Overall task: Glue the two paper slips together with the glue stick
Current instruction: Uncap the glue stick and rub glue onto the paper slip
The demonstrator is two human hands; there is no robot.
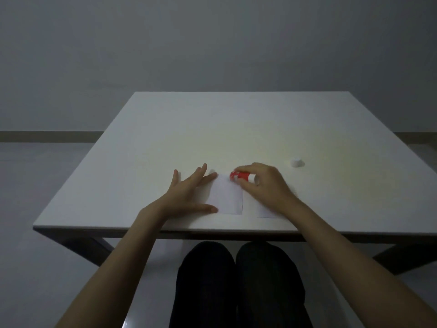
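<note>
A white paper slip [227, 194] lies flat near the table's front edge. My left hand [189, 194] rests on its left side, fingers spread, pressing it down. My right hand [264, 183] grips a red and white glue stick [241, 176], held sideways with its red end at the slip's far right corner. A second white paper slip [266, 213] lies just right of the first, mostly hidden under my right wrist. The glue stick's white cap [296, 162] stands alone further right on the table.
The white table [236, 129] is bare beyond the slips. Its front edge runs just below my wrists, with dark-trousered legs under it. A grey wall stands behind.
</note>
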